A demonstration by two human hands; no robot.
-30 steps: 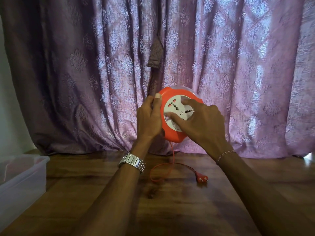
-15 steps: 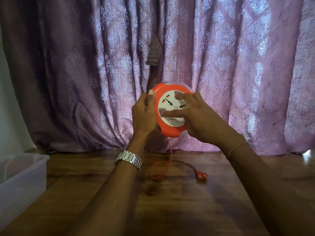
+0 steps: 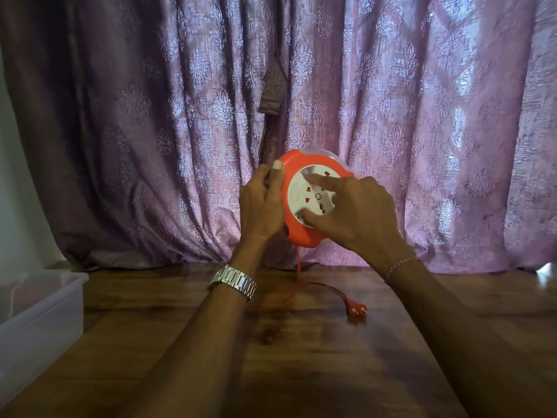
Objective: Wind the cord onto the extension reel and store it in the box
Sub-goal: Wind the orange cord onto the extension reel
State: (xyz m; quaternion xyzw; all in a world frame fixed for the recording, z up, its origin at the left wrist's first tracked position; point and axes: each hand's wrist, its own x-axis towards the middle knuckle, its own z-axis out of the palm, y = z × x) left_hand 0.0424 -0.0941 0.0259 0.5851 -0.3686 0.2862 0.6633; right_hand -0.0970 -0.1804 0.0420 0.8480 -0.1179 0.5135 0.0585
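From the head camera, the orange extension reel [image 3: 313, 200] is held up in the air above the wooden table [image 3: 301, 357], in front of the purple curtain [image 3: 422, 116]. It stands on edge, its flat white socket face [image 3: 310, 196] turned toward the camera and tipped slightly up and to the left, so the axis through its hub points roughly at the viewer. The left hand [image 3: 261, 206] is closed on the reel's left rim, thumb lying up along the orange edge. The right hand [image 3: 355, 212] rests on the white face with the forefinger and thumb spread apart, their tips pressing at the upper and lower parts of the disc; the other fingers curl behind. The orange cord [image 3: 299, 273] drops straight down from the reel's bottom edge to the table, then runs rightward in a loose curve to the plug [image 3: 357, 309], which lies flat with its pins pointing right. A clear plastic box [image 3: 45, 312] sits at the table's left edge, well apart from the reel.
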